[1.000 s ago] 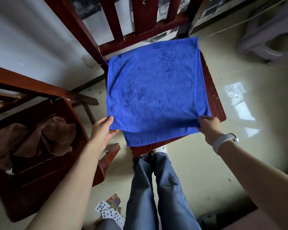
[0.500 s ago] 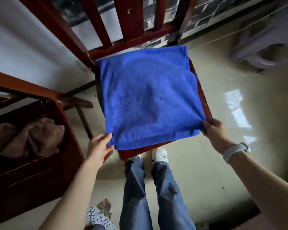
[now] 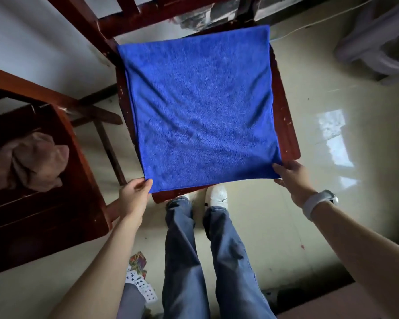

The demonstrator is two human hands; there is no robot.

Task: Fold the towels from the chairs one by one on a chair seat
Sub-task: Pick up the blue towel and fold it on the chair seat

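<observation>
Blue towel [image 3: 200, 111] lies spread flat over the wooden chair seat [image 3: 286, 125], which serves as the work surface, and it covers nearly all of it; only a strip of red-brown wood shows along the side beyond the right-hand grip and at the near edge between the two grips. A doubled edge runs up the side above the left-hand grip, so the cloth looks already folded at least once, with the layers squared up before another fold.

Both near corners are held so the fabric stays taut and free of wrinkles. The left hand [image 3: 134, 199] pinches the near left corner between thumb and fingers, its grip closed on the cloth just off the seat edge. The right hand [image 3: 293, 178], with a pale band on its wrist, holds the near right corner; its fingers seem tucked under the edge with the thumb on top, though the view there is poor, so the exact pinch is my best reading. From these two grips the towel runs away toward the chair back [image 3: 161, 17].

Well off to the outside of the left grip, a second chair [image 3: 44, 215] carries a crumpled brown towel [image 3: 25, 162], likely waiting its turn. On the floor below the left forearm lie scattered playing cards [image 3: 141, 282].
</observation>
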